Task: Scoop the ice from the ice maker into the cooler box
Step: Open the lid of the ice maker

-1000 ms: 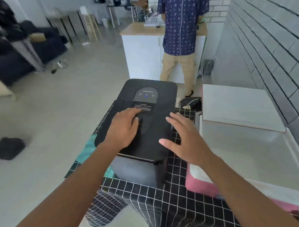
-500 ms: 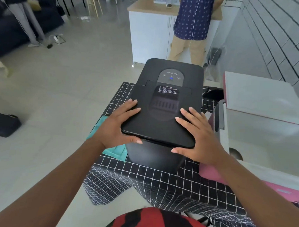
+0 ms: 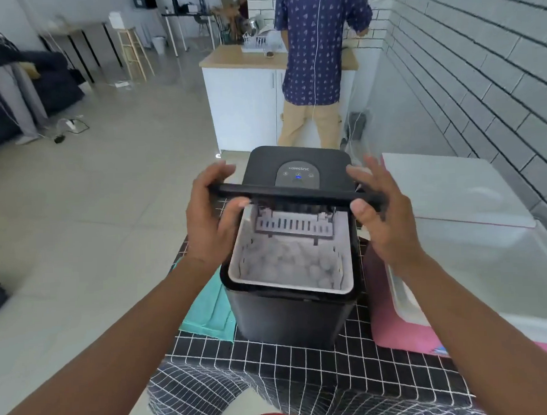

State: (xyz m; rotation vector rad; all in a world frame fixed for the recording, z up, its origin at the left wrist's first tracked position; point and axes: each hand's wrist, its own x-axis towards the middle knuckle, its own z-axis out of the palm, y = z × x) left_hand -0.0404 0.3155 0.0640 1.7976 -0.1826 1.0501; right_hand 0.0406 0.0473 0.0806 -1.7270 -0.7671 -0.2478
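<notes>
A black ice maker (image 3: pixel 289 313) stands on a table with a black grid-pattern cloth (image 3: pixel 304 363). Its lid (image 3: pixel 293 192) is raised, seen edge-on. My left hand (image 3: pixel 208 216) grips the lid's left end and my right hand (image 3: pixel 380 215) grips its right end. Inside, the white basket (image 3: pixel 237 271) holds a heap of rounded ice pieces (image 3: pixel 290 263). To the right stands the pink cooler box (image 3: pixel 393 330) with a white inside, its white lid (image 3: pixel 447 187) open toward the brick wall. No scoop is visible.
A teal cloth (image 3: pixel 208 313) lies left of the ice maker. A person in a patterned blue shirt (image 3: pixel 317 45) stands at a white counter (image 3: pixel 243 108) beyond the table. A grey brick wall (image 3: pixel 479 72) runs along the right. Tiled floor (image 3: pixel 78 216) spreads left.
My hands went from resting on the closed lid to gripping its two ends, and the lid has swung up, exposing the ice basket. The camera view has also shifted.
</notes>
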